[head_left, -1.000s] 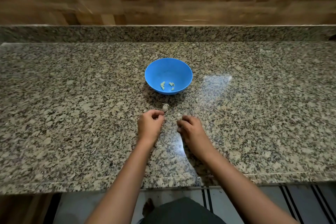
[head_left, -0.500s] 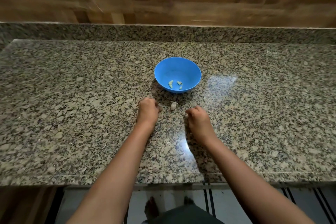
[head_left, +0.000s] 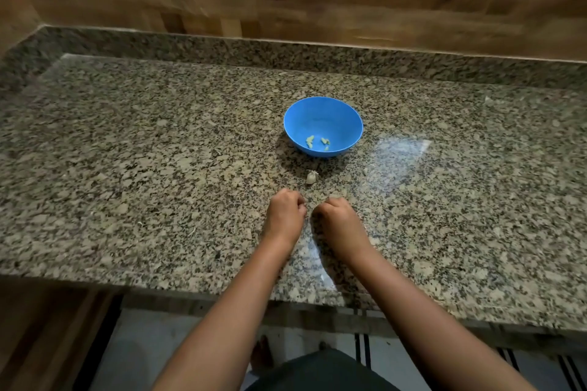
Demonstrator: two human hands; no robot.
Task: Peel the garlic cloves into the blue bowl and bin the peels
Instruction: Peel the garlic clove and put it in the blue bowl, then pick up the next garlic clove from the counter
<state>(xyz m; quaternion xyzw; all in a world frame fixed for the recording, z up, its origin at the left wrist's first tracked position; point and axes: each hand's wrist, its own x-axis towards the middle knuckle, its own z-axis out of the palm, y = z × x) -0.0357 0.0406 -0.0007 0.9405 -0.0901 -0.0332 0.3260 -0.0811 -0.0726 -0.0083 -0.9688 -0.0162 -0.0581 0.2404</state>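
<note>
whitish garlic clove (head_left: 311, 177), glossy blue bowl (head_left: 320, 116)

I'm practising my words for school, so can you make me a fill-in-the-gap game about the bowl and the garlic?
The bowl is ___.
The peeled cloves lie ___ the bowl.
The pale garlic lies on the ___, not in the bowl.
Missing: blue; inside; counter.

The left hand (head_left: 284, 213) and right hand (head_left: 338, 219) hide each grip's contents.
</note>
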